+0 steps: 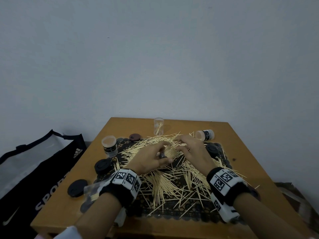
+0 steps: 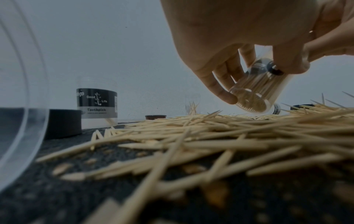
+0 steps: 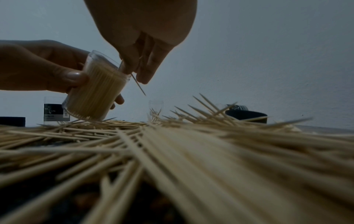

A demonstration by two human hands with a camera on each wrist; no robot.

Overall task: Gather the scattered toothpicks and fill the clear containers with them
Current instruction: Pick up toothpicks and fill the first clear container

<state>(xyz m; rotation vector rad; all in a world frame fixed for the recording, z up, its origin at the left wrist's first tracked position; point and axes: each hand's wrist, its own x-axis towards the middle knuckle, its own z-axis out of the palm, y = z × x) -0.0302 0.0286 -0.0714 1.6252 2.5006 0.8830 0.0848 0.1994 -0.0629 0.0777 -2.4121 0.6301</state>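
Observation:
Several loose toothpicks [image 1: 172, 183] lie strewn over a dark lace mat [image 1: 172, 214] on the wooden table [image 1: 250, 161]. My left hand [image 1: 155, 156] grips a clear container [image 1: 170, 152] packed with toothpicks, tilted just above the pile; the same container [image 3: 95, 94] shows in the right wrist view. My right hand [image 1: 183, 145] is at its mouth, and its fingers [image 3: 145, 71] pinch a single toothpick [image 3: 138, 86] that hangs beside the rim. In the left wrist view my fingers [image 2: 220, 78] wrap the container [image 2: 258, 91].
A clear tube [image 1: 159, 126] with a few toothpicks stands at the back. A labelled full jar [image 1: 109, 145] stands left; another jar [image 1: 205, 135] lies on its side right. Dark lids [image 1: 102, 165] [image 1: 77, 188] [image 1: 212, 150] and a brown lid [image 1: 134, 137] lie around. A black bag [image 1: 34, 169] sits left of the table.

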